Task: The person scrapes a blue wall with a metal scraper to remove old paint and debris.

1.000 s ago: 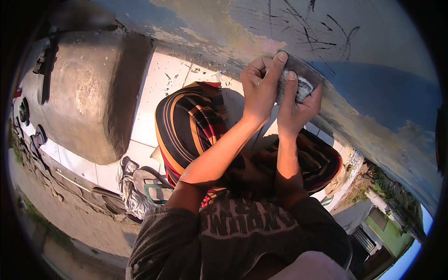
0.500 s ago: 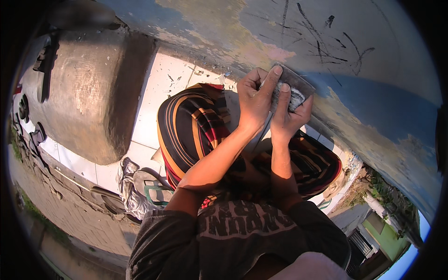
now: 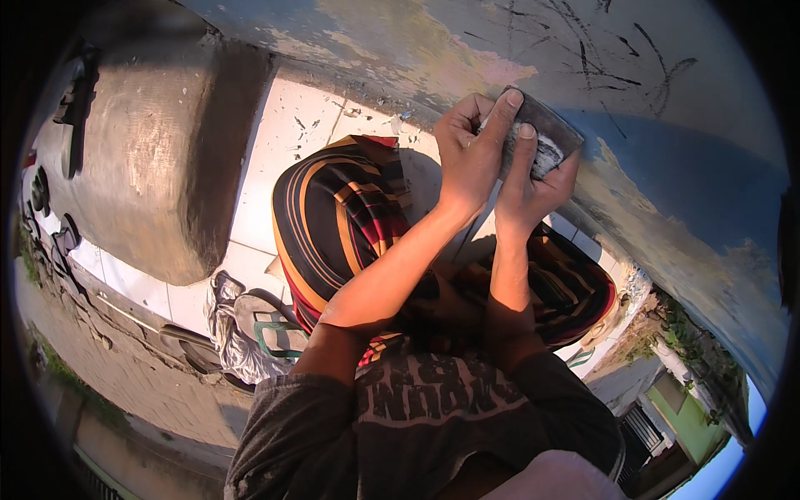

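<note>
A flat, dark grey scraper (image 3: 556, 123) with whitish scrapings on its upper face is pinched between my two hands. My left hand (image 3: 473, 154) grips its left side, the thumb lying along the top. On its near side my right hand (image 3: 533, 190) holds on, thumb raised onto the plate and fingers curled round the right corner. The scraper's far edge is up against the painted wall (image 3: 667, 167), or very close to it; contact cannot be made out. The wall carries blue paint, patchy worn areas and black scribbled strokes. The fingers under the plate are hidden.
A striped cloth (image 3: 321, 225) covers my bent legs below my arms. Paint flakes lie on the white tiles (image 3: 292, 125) along the wall's foot. To the left stands a rounded brown block (image 3: 150, 167). Sandals (image 3: 275, 321) and a crumpled silvery cloth (image 3: 229, 329) sit beside my left knee.
Both hands have shifted slightly up and to the right in the picture with the scraper between them. My grip looks the same, and the view has moved a little.
</note>
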`<state>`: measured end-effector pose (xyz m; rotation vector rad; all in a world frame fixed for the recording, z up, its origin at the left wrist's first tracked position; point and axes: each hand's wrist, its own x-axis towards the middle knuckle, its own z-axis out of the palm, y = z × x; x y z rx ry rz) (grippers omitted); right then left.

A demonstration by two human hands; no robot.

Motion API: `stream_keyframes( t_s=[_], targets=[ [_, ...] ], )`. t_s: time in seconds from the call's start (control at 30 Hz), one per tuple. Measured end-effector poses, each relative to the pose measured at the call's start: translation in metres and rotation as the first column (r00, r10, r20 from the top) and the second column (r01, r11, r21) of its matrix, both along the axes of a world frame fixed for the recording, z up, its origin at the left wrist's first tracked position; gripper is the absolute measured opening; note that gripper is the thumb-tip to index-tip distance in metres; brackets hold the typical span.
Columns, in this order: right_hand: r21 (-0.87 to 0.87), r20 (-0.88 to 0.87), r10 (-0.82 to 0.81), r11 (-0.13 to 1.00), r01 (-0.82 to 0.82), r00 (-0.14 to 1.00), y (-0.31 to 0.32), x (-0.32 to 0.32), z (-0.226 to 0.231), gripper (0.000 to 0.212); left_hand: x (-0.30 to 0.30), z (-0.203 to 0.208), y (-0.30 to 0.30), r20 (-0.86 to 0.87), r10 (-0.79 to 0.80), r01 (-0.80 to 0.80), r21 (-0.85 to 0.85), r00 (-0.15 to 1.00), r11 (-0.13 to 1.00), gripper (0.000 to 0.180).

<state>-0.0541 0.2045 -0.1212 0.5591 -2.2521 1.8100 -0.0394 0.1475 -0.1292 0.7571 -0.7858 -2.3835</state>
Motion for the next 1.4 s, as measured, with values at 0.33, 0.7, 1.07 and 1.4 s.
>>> stream_keyframes(
  t_s=[0.33, 0.7, 1.07, 1.4],
  targets=[
    [0.011, 0.020, 0.003, 1.000, -0.003, 1.000, -0.008, 0.004, 0.006, 0.020, 0.007, 0.006, -0.010, 0.036, 0.034, -0.031, -0.080, 0.999, 0.996, 0.036],
    [-0.077, 0.016, -0.019, 0.997, 0.020, 1.000, -0.014, 0.004, -0.009, 0.018, 0.002, 0.000, -0.015, 0.019, 0.036, -0.032, -0.172, 0.999, 0.985, 0.033],
    [-0.121, 0.022, -0.045, 0.991, 0.048, 0.999, -0.020, 0.005, -0.014, 0.019, 0.000, -0.004, -0.015, 0.020, 0.103, -0.094, -0.258, 0.994, 0.961, 0.028],
    [-0.166, 0.009, -0.042, 0.985, 0.043, 0.999, -0.020, 0.009, 0.010, 0.020, 0.004, 0.021, -0.012, 0.005, 0.081, -0.077, -0.260, 0.997, 0.963, 0.031]
  ],
)
